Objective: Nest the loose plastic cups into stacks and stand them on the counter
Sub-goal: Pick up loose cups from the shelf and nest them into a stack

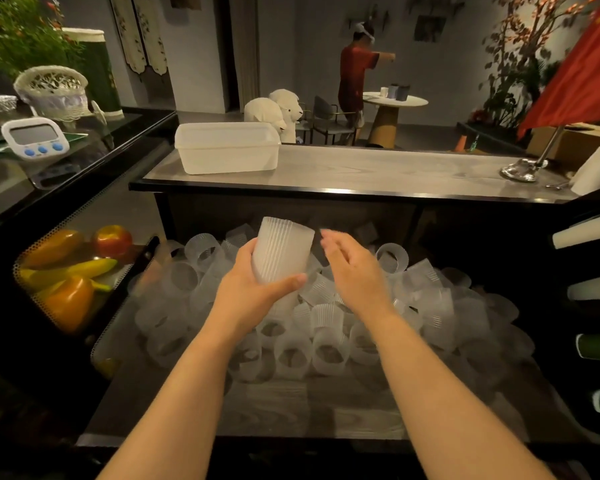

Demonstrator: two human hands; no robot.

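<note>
Two bare forearms reach up from the bottom edge over a low wooden surface (326,407) heaped with loose ribbed plastic cups (329,341). Above, mid-frame, runs the grey counter (378,168) in a dim room. At centre, the left hand (253,282) wraps fingers and thumb around one cup (283,249), mouth tilted upward. Just right of it, apart, the right hand (352,268) hovers with fingers relaxed, holding nothing.

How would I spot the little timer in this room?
Look at the dark glass counter on the far left, in front of the woven white basket. The timer stands there: white, with a grey screen and blue buttons, the only gadget there.
</note>
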